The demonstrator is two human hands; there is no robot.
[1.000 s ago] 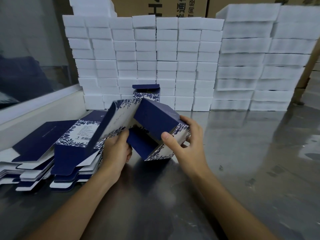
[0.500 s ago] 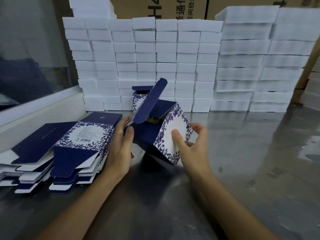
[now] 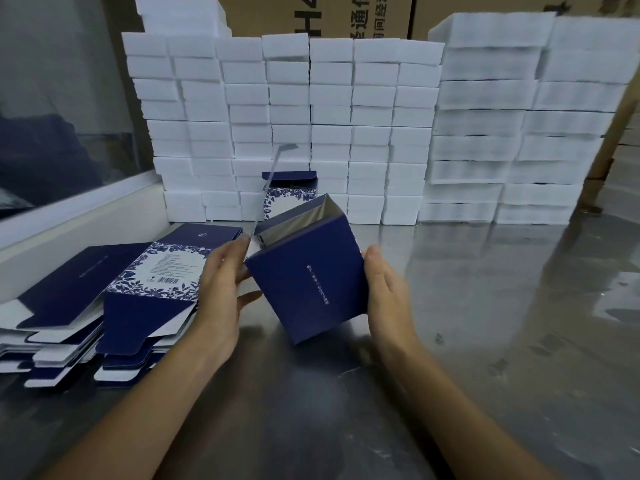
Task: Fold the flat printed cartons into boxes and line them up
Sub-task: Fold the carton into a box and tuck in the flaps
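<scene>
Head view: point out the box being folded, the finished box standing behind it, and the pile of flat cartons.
Box being folded (image 3: 311, 285), head view, on its dark blue front panel.
Finished box (image 3: 294, 197), head view, on its flowered front face.
Pile of flat cartons (image 3: 138, 317), head view, on the top carton's blue flap.

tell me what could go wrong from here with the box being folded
1. The box is held tilted above the metal table between the left hand and right hand, by its side edges only; it could slip or twist.
2. Its lid flap sticks up thin and unsupported, so it may crease or tear if pushed off line.
3. The finished box stands close behind, so a careless move could knock it over.
</scene>
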